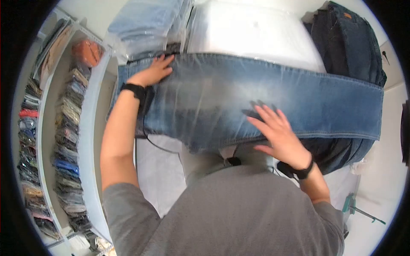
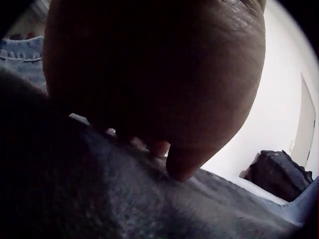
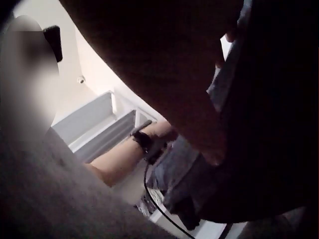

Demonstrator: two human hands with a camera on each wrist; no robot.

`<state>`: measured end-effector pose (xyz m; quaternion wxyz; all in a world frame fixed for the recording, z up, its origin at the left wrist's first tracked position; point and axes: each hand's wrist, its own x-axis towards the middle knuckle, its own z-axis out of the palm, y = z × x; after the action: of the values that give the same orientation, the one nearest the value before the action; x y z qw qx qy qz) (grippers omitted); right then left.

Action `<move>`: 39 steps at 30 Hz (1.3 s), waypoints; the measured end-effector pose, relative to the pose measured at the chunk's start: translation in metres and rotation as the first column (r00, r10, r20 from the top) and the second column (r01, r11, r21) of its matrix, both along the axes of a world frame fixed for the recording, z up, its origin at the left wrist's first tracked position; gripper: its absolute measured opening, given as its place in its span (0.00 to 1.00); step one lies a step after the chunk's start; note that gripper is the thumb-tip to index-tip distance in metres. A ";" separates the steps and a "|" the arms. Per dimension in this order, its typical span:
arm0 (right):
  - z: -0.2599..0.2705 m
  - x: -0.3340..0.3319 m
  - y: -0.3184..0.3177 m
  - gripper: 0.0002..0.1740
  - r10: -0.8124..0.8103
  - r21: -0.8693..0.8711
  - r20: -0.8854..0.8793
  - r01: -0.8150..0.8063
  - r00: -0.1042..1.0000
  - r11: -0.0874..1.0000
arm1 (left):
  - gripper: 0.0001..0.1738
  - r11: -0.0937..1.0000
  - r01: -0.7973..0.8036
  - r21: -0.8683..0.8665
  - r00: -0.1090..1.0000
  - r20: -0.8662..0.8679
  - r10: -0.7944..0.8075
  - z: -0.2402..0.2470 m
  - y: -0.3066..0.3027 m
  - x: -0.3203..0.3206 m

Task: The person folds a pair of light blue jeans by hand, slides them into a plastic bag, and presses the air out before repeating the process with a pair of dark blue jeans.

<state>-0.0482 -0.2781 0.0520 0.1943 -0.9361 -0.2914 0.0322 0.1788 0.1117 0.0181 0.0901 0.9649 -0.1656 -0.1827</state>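
A pair of blue faded jeans lies folded lengthwise across the surface before the person, spanning left to right. The left hand rests on its upper left part with fingers spread. In the left wrist view that hand has its fingertips down on the denim. The right hand is over the middle near the lower edge, fingers extended and spread; whether it touches the cloth I cannot tell. In the right wrist view the right hand is dark, beside the denim.
Behind the jeans are a white plastic-wrapped stack, bagged light-blue denim and dark folded jeans. More dark denim lies beneath, at right. Shelves of bagged clothes stand at left. A cable hangs from the left wrist.
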 end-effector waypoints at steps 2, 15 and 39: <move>-0.031 -0.002 0.028 0.39 0.034 0.030 0.021 -0.034 0.999 0.999 | 0.34 0.986 0.009 -0.167 1.000 0.019 -0.006 0.007 0.009 -0.012; -0.086 -0.004 0.069 0.40 -0.034 -0.112 0.431 0.091 0.902 0.990 | 0.17 0.284 -0.605 -0.744 0.670 -0.283 0.686 -0.051 -0.008 -0.266; -0.065 -0.007 0.090 0.35 0.079 0.029 0.291 -0.091 0.953 0.995 | 0.13 0.333 -0.208 -0.920 0.811 0.028 0.585 -0.059 -0.024 -0.278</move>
<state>-0.0549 -0.1880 -0.0132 0.1677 -0.9130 -0.3574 -0.1032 -0.0992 0.0880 -0.0414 0.5900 0.7956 -0.0031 0.1374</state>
